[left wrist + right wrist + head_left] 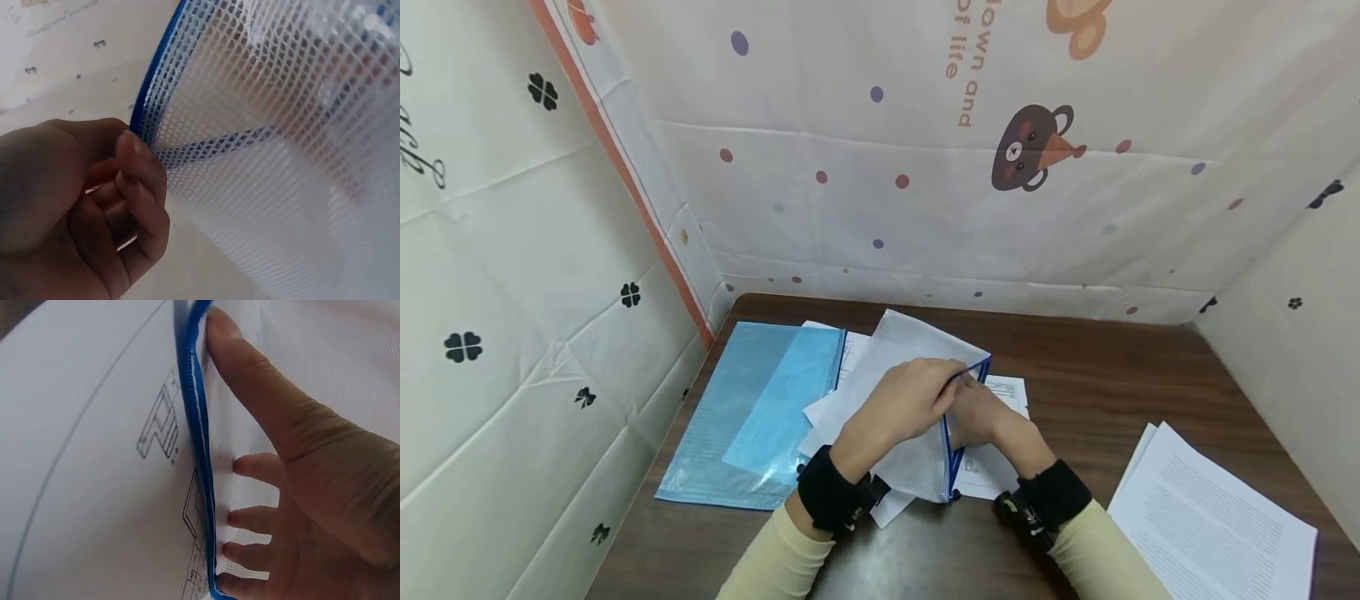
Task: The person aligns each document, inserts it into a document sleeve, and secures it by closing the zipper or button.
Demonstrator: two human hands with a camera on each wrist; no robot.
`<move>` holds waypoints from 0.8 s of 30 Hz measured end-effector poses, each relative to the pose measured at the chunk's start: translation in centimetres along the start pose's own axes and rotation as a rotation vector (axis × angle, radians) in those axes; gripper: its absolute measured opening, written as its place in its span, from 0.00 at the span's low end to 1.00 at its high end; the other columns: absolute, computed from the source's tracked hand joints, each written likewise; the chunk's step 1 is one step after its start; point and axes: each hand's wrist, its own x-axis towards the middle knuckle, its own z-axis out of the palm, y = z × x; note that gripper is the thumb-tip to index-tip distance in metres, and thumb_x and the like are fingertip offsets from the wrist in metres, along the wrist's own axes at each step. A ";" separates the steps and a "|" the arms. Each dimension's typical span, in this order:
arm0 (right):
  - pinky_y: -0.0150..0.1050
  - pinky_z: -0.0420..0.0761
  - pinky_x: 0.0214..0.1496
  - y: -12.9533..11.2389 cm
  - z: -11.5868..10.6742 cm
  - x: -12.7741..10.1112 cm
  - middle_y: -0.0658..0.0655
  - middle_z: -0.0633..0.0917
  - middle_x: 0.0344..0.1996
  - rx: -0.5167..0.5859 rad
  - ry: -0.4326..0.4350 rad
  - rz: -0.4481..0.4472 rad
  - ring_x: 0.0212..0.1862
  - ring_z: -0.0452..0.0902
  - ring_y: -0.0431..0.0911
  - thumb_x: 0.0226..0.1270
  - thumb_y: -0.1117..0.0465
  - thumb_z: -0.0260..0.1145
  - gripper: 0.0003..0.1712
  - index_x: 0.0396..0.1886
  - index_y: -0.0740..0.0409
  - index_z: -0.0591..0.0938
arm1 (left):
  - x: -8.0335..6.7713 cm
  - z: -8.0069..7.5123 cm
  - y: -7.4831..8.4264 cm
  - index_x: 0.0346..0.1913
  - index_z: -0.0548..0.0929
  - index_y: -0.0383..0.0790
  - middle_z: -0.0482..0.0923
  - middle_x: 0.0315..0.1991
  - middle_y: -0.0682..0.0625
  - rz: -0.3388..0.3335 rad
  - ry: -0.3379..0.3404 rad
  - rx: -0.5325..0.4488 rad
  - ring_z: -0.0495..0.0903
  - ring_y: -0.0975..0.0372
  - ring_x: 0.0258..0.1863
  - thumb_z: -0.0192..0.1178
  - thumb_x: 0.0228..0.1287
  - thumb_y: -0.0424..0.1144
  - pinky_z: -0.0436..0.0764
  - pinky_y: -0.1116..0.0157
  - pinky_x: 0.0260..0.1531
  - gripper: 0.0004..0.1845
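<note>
Mesh zip pouch (917, 417) held at its blue zipper edge, mid-table

Left hand (901, 402) pinches the zipper edge; right hand (977, 414) clamps thumb and fingers on it; the mouth looks unclosed; paper sheets (1213, 521) lie apart, seemingly unfiled.

I see the mesh pouch (917, 408) mid-table (1097, 367), between my left hand (901, 402) and right hand (973, 414), lying on loose sheets (1003, 392). 2 pouches (752, 417) lie to its left; a paper stack (1213, 521) sits at the right, near the front edge.
</note>
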 end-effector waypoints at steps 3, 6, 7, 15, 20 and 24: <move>0.65 0.59 0.78 -0.5 -0.1 -0.6 0.73 0.62 0.79 -0.035 0.043 0.020 0.81 0.51 0.73 0.54 0.55 0.86 0.60 0.80 0.71 0.64 | 0.0 -0.2 0.2 0.70 0.81 0.43 0.88 0.53 0.50 -0.016 0.024 0.007 0.82 0.66 0.35 0.57 0.82 0.39 0.76 0.72 0.26 0.19; 0.67 0.60 0.77 -1.3 -0.5 -1.7 0.74 0.69 0.75 -0.034 0.116 0.006 0.79 0.55 0.74 0.54 0.57 0.86 0.54 0.76 0.72 0.70 | 0.4 0.4 0.2 0.69 0.81 0.43 0.89 0.49 0.51 -0.003 0.020 -0.008 0.76 0.68 0.28 0.58 0.82 0.38 0.71 0.72 0.22 0.19; 0.68 0.60 0.77 -1.6 -0.7 -2.1 0.74 0.70 0.74 -0.030 0.135 -0.001 0.78 0.57 0.74 0.54 0.57 0.86 0.53 0.75 0.72 0.71 | 0.6 0.8 0.2 0.69 0.82 0.43 0.89 0.48 0.51 0.000 0.014 -0.009 0.76 0.68 0.28 0.58 0.82 0.38 0.71 0.72 0.22 0.19; 0.72 0.59 0.75 -1.1 -0.2 -2.7 0.73 0.68 0.77 0.048 0.077 -0.019 0.80 0.53 0.72 0.51 0.42 0.87 0.63 0.78 0.69 0.68 | 1.0 2.7 0.1 0.68 0.82 0.41 0.90 0.48 0.48 -0.087 -0.040 -0.005 0.78 0.68 0.24 0.60 0.80 0.39 0.72 0.72 0.22 0.19; 0.74 0.63 0.72 0.2 1.1 -2.4 0.71 0.62 0.80 0.080 0.081 -0.025 0.82 0.51 0.69 0.52 0.38 0.85 0.65 0.82 0.64 0.65 | 1.0 3.3 0.0 0.68 0.81 0.38 0.89 0.50 0.46 -0.085 -0.036 -0.008 0.78 0.69 0.25 0.61 0.80 0.38 0.72 0.74 0.22 0.19; 0.73 0.62 0.73 0.6 1.3 -2.5 0.71 0.59 0.81 0.093 0.080 -0.023 0.82 0.48 0.69 0.50 0.37 0.86 0.69 0.83 0.63 0.62 | 0.9 3.2 0.1 0.70 0.79 0.37 0.89 0.43 0.47 -0.094 -0.032 -0.039 0.74 0.68 0.19 0.60 0.80 0.37 0.70 0.72 0.18 0.21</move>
